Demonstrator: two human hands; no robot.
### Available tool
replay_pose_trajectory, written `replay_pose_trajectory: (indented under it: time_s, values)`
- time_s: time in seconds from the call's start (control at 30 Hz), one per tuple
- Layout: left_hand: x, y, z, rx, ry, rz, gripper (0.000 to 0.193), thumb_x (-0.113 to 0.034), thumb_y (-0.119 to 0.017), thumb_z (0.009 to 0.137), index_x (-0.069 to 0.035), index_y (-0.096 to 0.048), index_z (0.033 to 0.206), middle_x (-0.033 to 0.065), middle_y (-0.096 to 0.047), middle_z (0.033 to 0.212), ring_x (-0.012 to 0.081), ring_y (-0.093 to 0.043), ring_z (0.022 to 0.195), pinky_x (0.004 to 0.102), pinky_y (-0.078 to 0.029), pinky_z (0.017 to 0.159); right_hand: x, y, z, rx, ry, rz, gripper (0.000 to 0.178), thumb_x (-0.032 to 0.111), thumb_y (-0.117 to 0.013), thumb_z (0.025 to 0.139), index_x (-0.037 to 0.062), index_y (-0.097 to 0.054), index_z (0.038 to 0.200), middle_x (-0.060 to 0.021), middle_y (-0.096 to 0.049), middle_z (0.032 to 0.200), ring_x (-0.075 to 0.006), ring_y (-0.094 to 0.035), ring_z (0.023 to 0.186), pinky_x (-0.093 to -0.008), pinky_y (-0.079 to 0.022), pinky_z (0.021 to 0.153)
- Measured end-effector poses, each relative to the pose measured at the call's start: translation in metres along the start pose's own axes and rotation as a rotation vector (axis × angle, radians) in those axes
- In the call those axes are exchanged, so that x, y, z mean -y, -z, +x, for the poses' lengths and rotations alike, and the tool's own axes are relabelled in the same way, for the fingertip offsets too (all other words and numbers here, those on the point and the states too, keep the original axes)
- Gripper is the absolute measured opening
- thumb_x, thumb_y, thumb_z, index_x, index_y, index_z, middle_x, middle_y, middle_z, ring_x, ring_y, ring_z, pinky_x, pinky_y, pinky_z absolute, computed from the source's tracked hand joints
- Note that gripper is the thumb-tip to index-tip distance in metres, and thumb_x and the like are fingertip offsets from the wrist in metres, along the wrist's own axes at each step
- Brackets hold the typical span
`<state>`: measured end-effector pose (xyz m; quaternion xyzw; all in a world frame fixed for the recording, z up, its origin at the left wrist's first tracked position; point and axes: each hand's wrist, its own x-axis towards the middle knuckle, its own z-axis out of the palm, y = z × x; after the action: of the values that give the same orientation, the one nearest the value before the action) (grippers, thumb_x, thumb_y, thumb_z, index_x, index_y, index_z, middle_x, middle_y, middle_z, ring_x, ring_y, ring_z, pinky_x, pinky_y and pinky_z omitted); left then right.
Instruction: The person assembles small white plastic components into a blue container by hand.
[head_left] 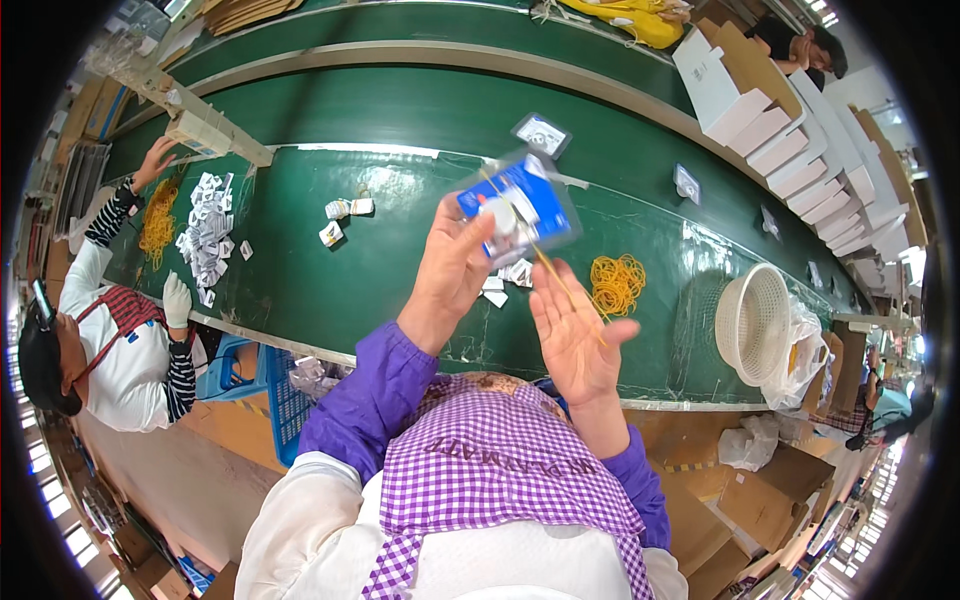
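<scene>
My left hand (450, 262) is closed on a flat clear pack with a blue card (543, 195), tilted over the green table and partly blurred. A yellow rubber band (562, 280) runs over the pack and stretches down across my right hand (580, 335). That hand is palm up, its fingers spread and its thumb pointing right; how the band catches on it is hard to make out. Below the pack lie a few small white folded papers (496, 291). Right of my right hand sits a pile of yellow rubber bands (617, 284).
Another clear pack (541, 134) lies beyond my hands, with more along the belt (688, 184). A white basket (752, 322) and plastic bag stand at right, white boxes (770, 135) behind. At left, a co-worker (125, 335) reaches near white papers (207, 235) and rubber bands (158, 222).
</scene>
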<state>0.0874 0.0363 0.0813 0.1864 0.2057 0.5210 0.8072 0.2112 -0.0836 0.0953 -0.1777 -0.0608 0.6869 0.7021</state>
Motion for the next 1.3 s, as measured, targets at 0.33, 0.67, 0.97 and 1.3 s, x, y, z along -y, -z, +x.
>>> replay_pose_trajectory:
  time_s: [0.33, 0.67, 0.97, 1.3]
  values:
    - [-0.025, 0.0, -0.009, 0.881, 0.545, 1.165, 0.049, -0.014, -0.076, 0.07, -0.004, -0.05, 0.11, 0.0013, -0.055, 0.1, 0.0116, -0.053, 0.089, 0.0274, -0.045, 0.077, 0.043, 0.033, 0.013, -0.135, -0.409, -0.501, 0.045, 0.021, -0.061, 0.085, -0.0062, -0.05, 0.119, -0.0133, -0.055, 0.119, -0.0175, -0.055, 0.106, -0.0322, -0.045, 0.089]
    - [-0.008, 0.046, -0.026, 0.065, 0.605, 0.283, 0.054, -0.014, -0.072, 0.076, -0.003, -0.042, 0.119, 0.0079, -0.056, 0.108, 0.0169, -0.056, 0.099, 0.0343, -0.047, 0.088, 0.016, 0.056, 0.016, -0.31, -0.256, -0.734, 0.022, 0.026, -0.053, 0.091, 0.0044, -0.057, 0.096, -0.0042, -0.063, 0.092, -0.0114, -0.06, 0.08, -0.0269, -0.047, 0.071]
    - [-0.115, 0.107, -0.056, 0.217, 0.66, 1.069, 0.05, -0.01, -0.075, 0.067, -0.003, -0.05, 0.11, 0.0043, -0.056, 0.101, 0.0128, -0.052, 0.094, 0.0276, -0.041, 0.085, 0.002, 0.097, 0.011, -0.441, -0.364, -1.063, 0.023, 0.016, -0.056, 0.087, 0.0017, -0.057, 0.104, -0.0068, -0.065, 0.094, -0.0121, -0.06, 0.078, -0.0223, -0.044, 0.067]
    - [-0.154, 0.136, -0.089, 0.512, 1.03, 2.314, 0.059, -0.025, -0.076, 0.057, -0.001, -0.056, 0.107, 0.0204, -0.06, 0.1, 0.0359, -0.057, 0.094, 0.0405, -0.045, 0.08, 0.004, 0.133, 0.014, -0.46, -0.375, -1.161, 0.023, 0.014, -0.055, 0.085, 0.0008, -0.058, 0.104, -0.0073, -0.065, 0.093, -0.0115, -0.06, 0.079, -0.0235, -0.044, 0.067]
